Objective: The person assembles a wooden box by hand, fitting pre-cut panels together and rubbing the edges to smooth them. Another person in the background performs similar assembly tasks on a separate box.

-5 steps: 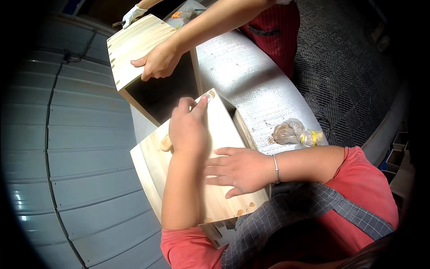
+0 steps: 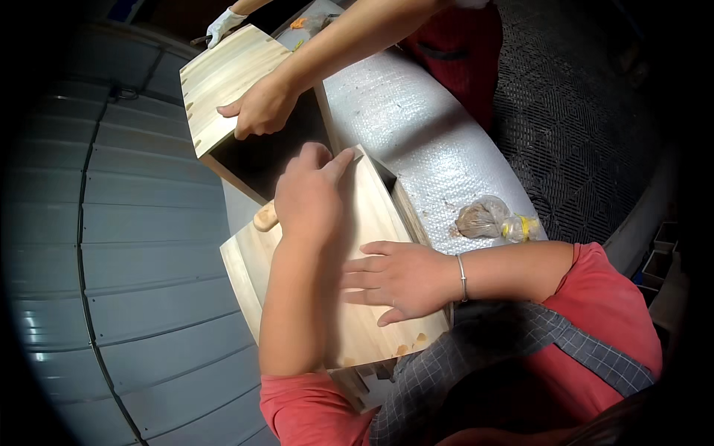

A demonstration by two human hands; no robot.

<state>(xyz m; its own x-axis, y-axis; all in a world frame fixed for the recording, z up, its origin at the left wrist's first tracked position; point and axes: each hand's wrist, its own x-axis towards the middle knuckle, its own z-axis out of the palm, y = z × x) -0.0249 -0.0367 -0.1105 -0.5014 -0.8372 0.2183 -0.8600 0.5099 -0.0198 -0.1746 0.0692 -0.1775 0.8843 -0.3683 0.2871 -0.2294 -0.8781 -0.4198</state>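
Observation:
A pale wooden box (image 2: pixel 379 327) lies under both my hands, with brown-patched joints along its near edge. My left hand (image 2: pixel 312 189) is closed round a wooden-handled putty knife (image 2: pixel 265 217) at the box's far corner. Its rounded handle end sticks out on the left, the index finger stretches toward the corner, and the blade is hidden. Flat on the top panel, fingers spread, rests my right hand (image 2: pixel 405 281), which wears a bracelet on the wrist.
A co-worker's bare hand (image 2: pixel 264 108) holds a second wooden box (image 2: pixel 230 82); their gloved hand (image 2: pixel 222 26) is behind it. A tied plastic bag of brown paste (image 2: pixel 483 218) lies on the bubble-wrapped table (image 2: pixel 416 126). Grey metal panelling (image 2: pixel 156 267) stands left.
My left hand has shifted slightly away from me, and the knife's handle end has swung up and left. The blade that showed at the corner is now hidden. My right hand stays put.

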